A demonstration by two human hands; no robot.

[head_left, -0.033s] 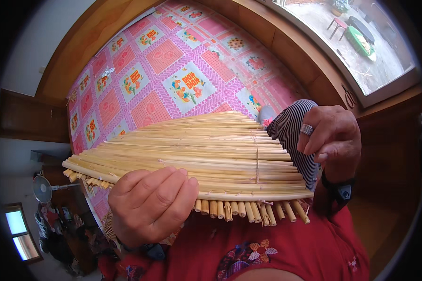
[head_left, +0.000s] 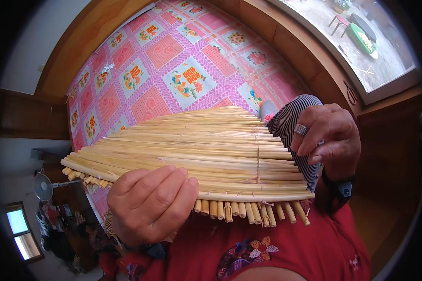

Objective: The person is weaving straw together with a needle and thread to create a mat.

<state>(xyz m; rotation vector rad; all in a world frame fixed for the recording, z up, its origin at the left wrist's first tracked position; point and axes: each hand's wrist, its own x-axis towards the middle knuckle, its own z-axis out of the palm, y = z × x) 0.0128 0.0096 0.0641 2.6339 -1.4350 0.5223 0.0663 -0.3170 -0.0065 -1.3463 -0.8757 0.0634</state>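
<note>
A mat of pale yellow stalks (head_left: 211, 157), sewn side by side with thin thread, lies slanted across my lap. A second layer of cut stalk ends (head_left: 241, 209), set crosswise, sticks out below its near edge. My left hand (head_left: 154, 203) is closed over that near edge, thumb and fingers pressed together. To the right of the mat, my right hand (head_left: 330, 133) is raised, apart from it, with a ring on one finger. Its fingers are curled in toward the thumb; whatever they may pinch is too small to make out.
A pink patterned sheet (head_left: 150, 105) covers the wide surface ahead. Beside my right hand is my knee in striped cloth (head_left: 293, 119). Scissors (head_left: 350, 93) lie on the wooden ledge by the window at right. A fan (head_left: 43, 187) stands at far left.
My right hand has shifted slightly left. The far edge of the mat has tipped up a little, while my left hand keeps its grip in almost the same place.
</note>
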